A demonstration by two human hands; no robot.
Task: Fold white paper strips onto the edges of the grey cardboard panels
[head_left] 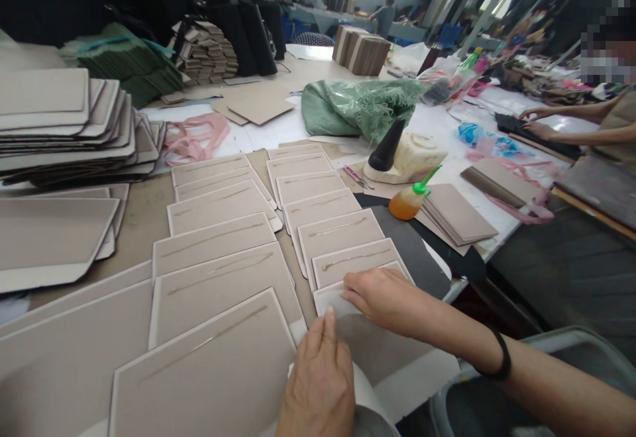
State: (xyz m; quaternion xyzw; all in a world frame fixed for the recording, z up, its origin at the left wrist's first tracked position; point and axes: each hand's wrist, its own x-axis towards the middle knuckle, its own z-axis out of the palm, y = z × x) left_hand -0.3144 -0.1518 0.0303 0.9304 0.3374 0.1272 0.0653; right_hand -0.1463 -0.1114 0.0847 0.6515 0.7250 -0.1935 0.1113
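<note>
A beige board panel (370, 347) with a pale strip along its far edge lies in front of me. My right hand (380, 296) has its fingers curled and pinched on that strip, near the top edge. My left hand (320, 377) holds the panel's near left side, its index finger pressed on the strip's corner; the thumb is hidden. Just beyond my hands, an overlapping column of similar panels (340, 227) carries thin lines of shiny glue. A second column of glued panels (213, 344) lies to the left.
Panel stacks (44, 96) rise at the left. A bottle of orange liquid (406, 204) with a green nozzle stands right of the panels, near a black cone (387, 145) and pink snips (356, 176). Behind is a green sack (348, 102). A co-worker's hands (539, 119) work at the right.
</note>
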